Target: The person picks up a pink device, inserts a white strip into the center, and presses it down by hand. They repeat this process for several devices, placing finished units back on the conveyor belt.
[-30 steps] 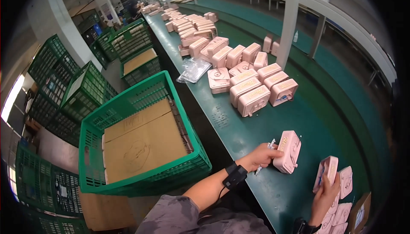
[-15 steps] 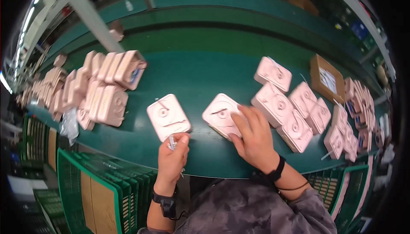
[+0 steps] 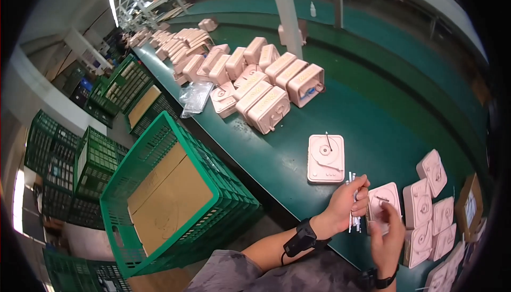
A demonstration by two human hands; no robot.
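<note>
Several thin white sticks (image 3: 351,224) poke out above and below my left hand (image 3: 345,202), whose fingers are closed round them. Just right of it, a pale pink casing shaped like a small record player (image 3: 381,192) lies flat, a dark slim piece on its round disc. My right hand (image 3: 389,239) reaches over this casing's near right part, thumb and fingers apart, fingertips at its top face. Its palm side is hidden. A second pink casing (image 3: 326,159) lies face up beyond my left hand, with a thin dark arm standing out at its disc.
More pink casings (image 3: 269,110) stand in rows at the far left, beside a clear plastic bag (image 3: 196,99). Other casings (image 3: 418,202) cluster at right, near a cardboard box (image 3: 468,202). A green crate (image 3: 214,188) with cardboard inside stands below the green table's edge (image 3: 277,199).
My view has swung left, bringing the crate and casing rows further in. My left hand now sits close beside the right one, its sticks plainly showing. The right hand remains at the same casing.
</note>
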